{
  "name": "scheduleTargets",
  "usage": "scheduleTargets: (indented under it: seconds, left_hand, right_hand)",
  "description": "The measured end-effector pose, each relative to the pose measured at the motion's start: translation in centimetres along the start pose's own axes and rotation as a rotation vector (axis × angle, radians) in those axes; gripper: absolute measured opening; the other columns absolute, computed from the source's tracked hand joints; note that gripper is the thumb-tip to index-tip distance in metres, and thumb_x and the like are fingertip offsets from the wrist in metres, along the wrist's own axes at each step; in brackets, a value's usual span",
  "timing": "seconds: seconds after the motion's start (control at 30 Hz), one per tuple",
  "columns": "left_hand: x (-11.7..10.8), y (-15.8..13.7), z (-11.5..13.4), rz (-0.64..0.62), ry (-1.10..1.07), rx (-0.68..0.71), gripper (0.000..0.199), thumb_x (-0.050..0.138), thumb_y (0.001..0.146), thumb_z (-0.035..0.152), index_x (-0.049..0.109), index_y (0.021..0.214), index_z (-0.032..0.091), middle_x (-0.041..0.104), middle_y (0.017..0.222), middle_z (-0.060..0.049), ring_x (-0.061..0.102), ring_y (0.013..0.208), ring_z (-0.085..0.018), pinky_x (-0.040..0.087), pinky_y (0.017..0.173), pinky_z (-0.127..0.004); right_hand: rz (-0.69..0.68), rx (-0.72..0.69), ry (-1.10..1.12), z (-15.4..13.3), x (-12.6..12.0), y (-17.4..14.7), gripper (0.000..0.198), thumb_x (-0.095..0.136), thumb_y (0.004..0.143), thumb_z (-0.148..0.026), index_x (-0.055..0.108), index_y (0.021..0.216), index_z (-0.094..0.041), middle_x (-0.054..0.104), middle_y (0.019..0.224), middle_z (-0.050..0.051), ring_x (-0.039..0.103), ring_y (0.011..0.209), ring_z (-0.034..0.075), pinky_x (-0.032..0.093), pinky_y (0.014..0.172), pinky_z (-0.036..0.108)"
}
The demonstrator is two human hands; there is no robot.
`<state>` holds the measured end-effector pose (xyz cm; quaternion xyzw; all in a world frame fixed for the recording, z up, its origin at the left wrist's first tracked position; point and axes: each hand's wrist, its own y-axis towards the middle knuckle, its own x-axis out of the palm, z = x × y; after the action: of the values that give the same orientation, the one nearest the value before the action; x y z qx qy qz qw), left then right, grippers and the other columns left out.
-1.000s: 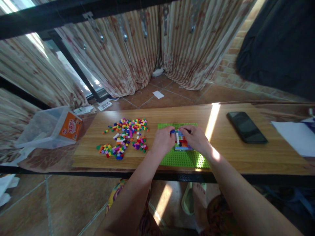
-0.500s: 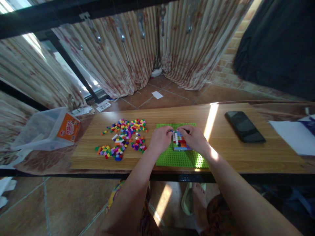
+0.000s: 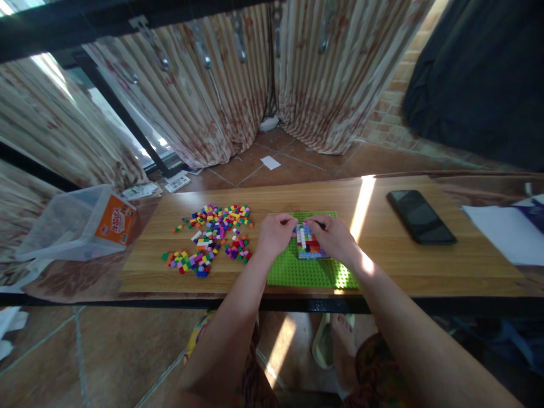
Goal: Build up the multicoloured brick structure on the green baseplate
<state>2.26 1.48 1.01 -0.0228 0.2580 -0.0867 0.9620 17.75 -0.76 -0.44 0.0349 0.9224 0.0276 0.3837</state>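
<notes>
A small build of toy bricks (image 3: 313, 249), with white, red, orange, black and blue pieces, lies on a green studded baseplate (image 3: 283, 275). My left hand (image 3: 276, 235) is closed at the build's far left corner, thumb and fingers pinched together. A bit of blue shows at those fingertips, too small to name. From the other side, my right hand (image 3: 334, 233) curls closed over the build's far right edge, its fingertips touching the bricks and hiding that corner. Loose bricks (image 3: 216, 224) in many colours are spread in heaps left of the baseplate.
The wooden board (image 3: 382, 272) also carries a black phone (image 3: 420, 217) at the right. Beyond its left end stands a clear plastic tub (image 3: 72, 226) with an orange label. White paper (image 3: 488, 232) lies past the right end. Pleated curtains (image 3: 221, 102) hang behind.
The view has shifted very slightly. My left fingertips have moved a little at the build's far corner; my right hand stays in nearly the same place.
</notes>
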Motion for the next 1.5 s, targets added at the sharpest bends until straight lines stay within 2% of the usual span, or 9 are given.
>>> scheduleTargets:
  seconds: [0.17, 0.37, 0.53, 0.7, 0.93, 1.23, 1.5]
  left_hand:
    - [0.6, 0.3, -0.5, 0.018, -0.053, 0.036, 0.019, 0.060, 0.086, 0.024, 0.074, 0.079, 0.013, 0.074, 0.072, -0.004, 0.069, 0.061, -0.014, 0.045, 0.055, -0.020]
    - [1.5, 0.5, -1.0, 0.053, -0.098, 0.066, 0.017, 0.062, 0.085, 0.024, 0.073, 0.076, 0.014, 0.065, 0.054, 0.001, 0.063, 0.054, -0.012, 0.044, 0.057, -0.021]
    - [1.5, 0.5, -1.3, 0.027, -0.187, 0.004, 0.019, 0.059, 0.087, 0.024, 0.071, 0.075, 0.014, 0.061, 0.051, 0.003, 0.057, 0.047, -0.010, 0.041, 0.051, -0.020]
    - [1.2, 0.4, -1.0, -0.052, -0.351, -0.107, 0.020, 0.054, 0.088, 0.014, 0.068, 0.074, 0.012, 0.060, 0.053, 0.003, 0.056, 0.047, -0.007, 0.039, 0.046, -0.017]
    - [0.7, 0.3, -0.7, -0.100, -0.392, -0.117, 0.014, 0.058, 0.083, 0.006, 0.071, 0.080, 0.010, 0.061, 0.056, 0.002, 0.053, 0.049, -0.006, 0.042, 0.048, -0.015]
    - [0.9, 0.2, -1.1, -0.078, -0.354, -0.060, 0.015, 0.059, 0.083, 0.011, 0.074, 0.082, 0.011, 0.061, 0.055, 0.002, 0.053, 0.049, -0.007, 0.045, 0.052, -0.018]
    - [1.3, 0.3, -1.5, -0.023, -0.439, -0.103, 0.011, 0.063, 0.080, 0.010, 0.074, 0.081, 0.010, 0.062, 0.056, 0.002, 0.053, 0.048, -0.006, 0.045, 0.051, -0.017]
  right_hand:
    - [0.007, -0.004, -0.021, -0.1, 0.0, -0.1, 0.033, 0.047, 0.091, -0.032, 0.078, 0.094, -0.019, 0.076, 0.097, 0.006, 0.068, 0.092, 0.022, 0.048, 0.082, 0.032]
    - [0.003, -0.025, -0.028, -0.1, -0.1, -0.1, 0.034, 0.046, 0.091, -0.031, 0.077, 0.089, -0.020, 0.075, 0.091, 0.006, 0.067, 0.088, 0.021, 0.048, 0.081, 0.031]
    - [0.004, -0.028, -0.011, 0.0, 0.0, -0.1, 0.034, 0.045, 0.092, -0.033, 0.077, 0.088, -0.020, 0.075, 0.090, 0.005, 0.066, 0.088, 0.021, 0.047, 0.081, 0.031]
    - [-0.003, -0.027, 0.008, 0.1, 0.0, -0.1, 0.035, 0.045, 0.092, -0.034, 0.076, 0.088, -0.019, 0.075, 0.091, 0.006, 0.066, 0.087, 0.021, 0.047, 0.080, 0.032]
    - [-0.001, -0.010, -0.015, 0.0, 0.0, -0.1, 0.035, 0.045, 0.091, -0.033, 0.077, 0.093, -0.019, 0.075, 0.095, 0.006, 0.067, 0.089, 0.021, 0.047, 0.081, 0.031]
    - [-0.003, -0.004, -0.026, -0.1, 0.0, -0.1, 0.035, 0.045, 0.092, -0.033, 0.077, 0.092, -0.020, 0.076, 0.095, 0.005, 0.067, 0.090, 0.021, 0.048, 0.082, 0.031]
    - [0.003, -0.026, -0.045, 0.1, 0.2, -0.1, 0.036, 0.044, 0.092, -0.034, 0.077, 0.088, -0.020, 0.075, 0.090, 0.005, 0.067, 0.087, 0.020, 0.047, 0.080, 0.030]
